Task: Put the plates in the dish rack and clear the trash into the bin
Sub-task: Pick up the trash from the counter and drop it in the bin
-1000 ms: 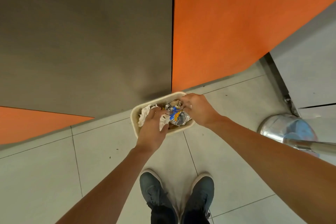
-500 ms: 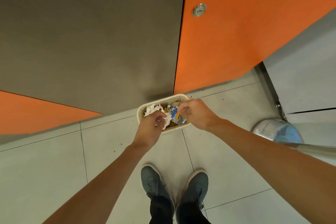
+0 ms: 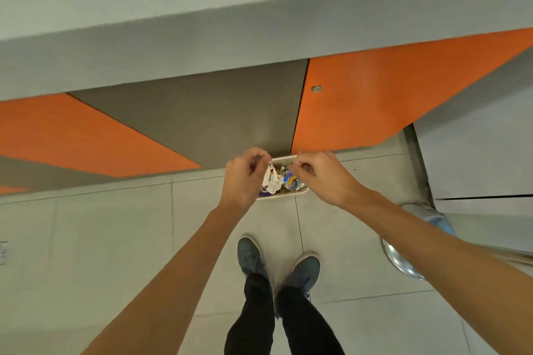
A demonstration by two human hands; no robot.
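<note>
A small cream bin [image 3: 290, 195] stands on the tiled floor against the cabinet front. It holds crumpled white tissue [image 3: 271, 181] and silver and blue foil wrappers [image 3: 292, 180]. My left hand [image 3: 245, 176] hovers over the bin's left side and hides part of its rim; its fingers are loosely curled and I see nothing in them. My right hand [image 3: 320, 179] hovers over the right side, fingers also loosely curled and empty. No plates or dish rack are in view.
Orange and grey cabinet doors [image 3: 360, 106] rise behind the bin under a grey countertop edge [image 3: 202, 34]. A shiny steel round object [image 3: 403, 259] sits on the floor to the right. My shoes [image 3: 277, 262] stand just in front of the bin.
Both hands have lifted up out of the bin, leaving the tissue and wrappers inside. The view has risen and pulled back, bringing the countertop edge into sight.
</note>
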